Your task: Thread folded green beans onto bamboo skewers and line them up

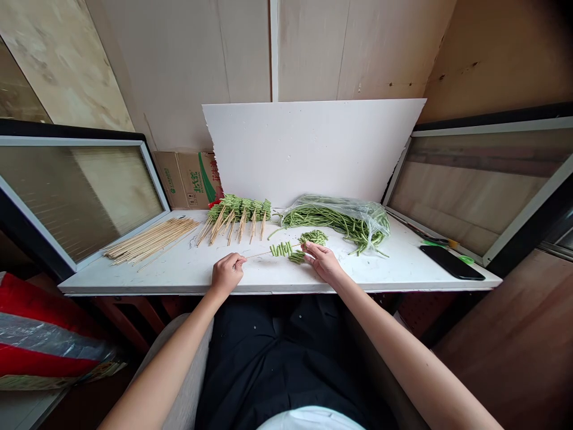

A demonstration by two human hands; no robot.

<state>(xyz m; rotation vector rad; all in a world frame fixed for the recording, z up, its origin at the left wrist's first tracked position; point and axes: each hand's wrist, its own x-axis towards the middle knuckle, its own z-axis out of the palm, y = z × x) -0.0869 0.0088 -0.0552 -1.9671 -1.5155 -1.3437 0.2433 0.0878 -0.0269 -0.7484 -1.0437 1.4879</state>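
Skewer [259, 255] of beans [281, 249] is held above the table [170, 278], left hand [228, 274] pinching its bare end, likely for steadiness, right hand [322, 263] curled at its tip, pinch unclear, cut pile [314, 237] near, likely for reach.

Skewer [258, 255] has 1 end hidden in L grip [228, 273].

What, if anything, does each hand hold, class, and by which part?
The left hand grips a skewer by its left end. The right hand is near the other end; whether it holds anything is unclear.
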